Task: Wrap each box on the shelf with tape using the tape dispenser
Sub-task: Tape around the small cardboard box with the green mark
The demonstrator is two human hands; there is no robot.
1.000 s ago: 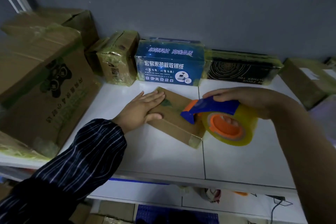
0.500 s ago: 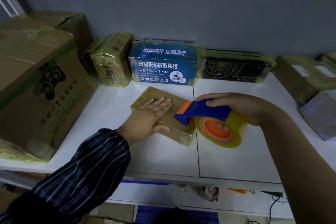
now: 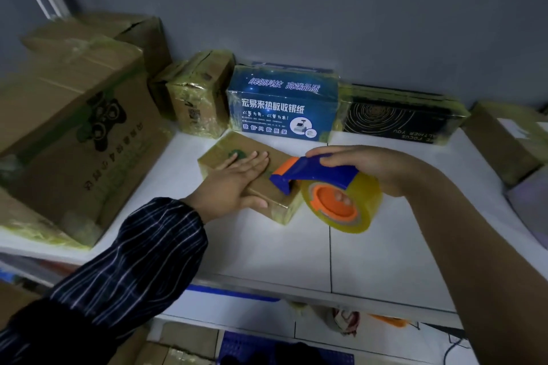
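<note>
Small flat box (image 3: pixel 221 149), brown cardbd w/ glossy tape over it, lay angled on the white shelf (image 3: pixel 267 252) mid-scene, just in front of the blue box (image 3: pixel 281 109). Left hand (image 3: pixel 234 185) lay flat on its top, fingers straight, thumb over the near edge, pressing down. Tape dispenser (image 3: pixel 317 172), blue w/ orange tip, had its nose at the box's right end. Its yellowish tape roll (image 3: pixel 369 201) on an orange hub sat just right of the box. Right hand (image 3: pixel 367 169) gripped the dispenser handle from above, fingertips showing thru the hub. Far row along the wall, left to right: small taped box (image 3: pixel 198 104), blue box, black box (image 3: pixel 394 118). Big carton (image 3: pixel 77 139) at left; another carton (image 3: pixel 504 142) at right edge.
</note>
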